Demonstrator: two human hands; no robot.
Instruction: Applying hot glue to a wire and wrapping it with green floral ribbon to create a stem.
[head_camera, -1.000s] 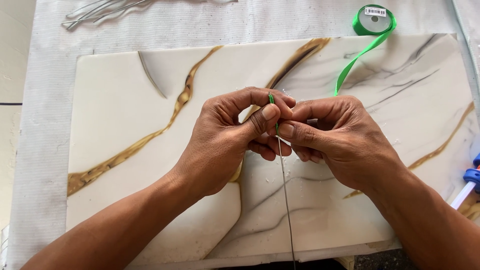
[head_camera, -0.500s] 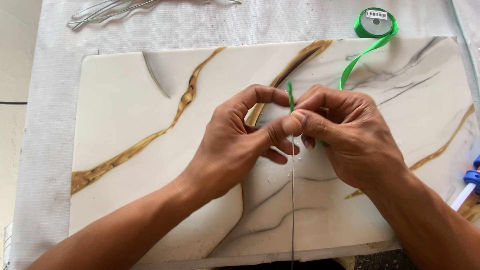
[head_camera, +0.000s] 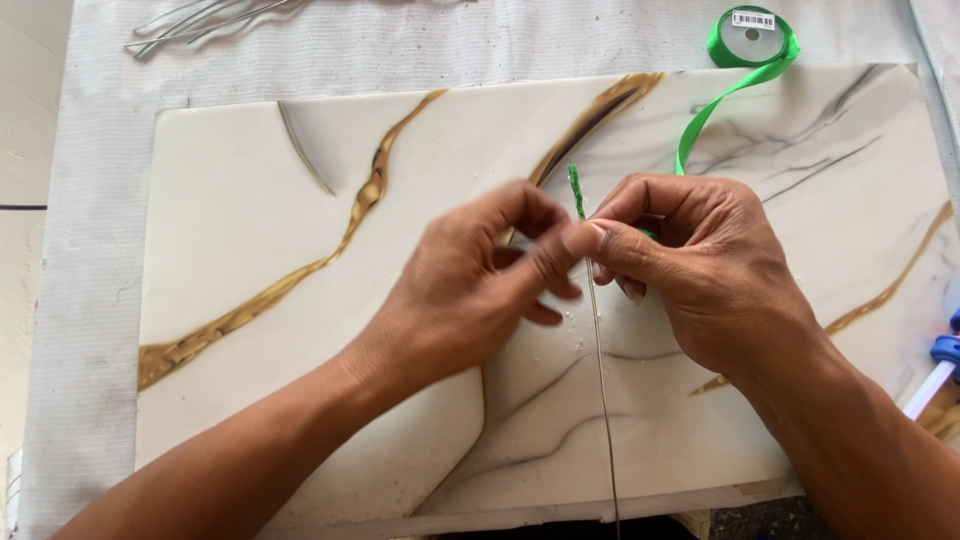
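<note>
You hold a thin grey metal wire (head_camera: 603, 400) that runs almost straight from the bottom edge of the view up to your fingers. Its upper end (head_camera: 576, 190) is already wrapped in green and stands up a little above your fingertips, slightly tilted to the left. The green ribbon (head_camera: 715, 115) is narrow and shiny. It comes out from between your fingers, goes up to the right in a soft curve, and ends at its spool (head_camera: 752, 38), which lies flat at the top right, well apart from the wire.
</note>
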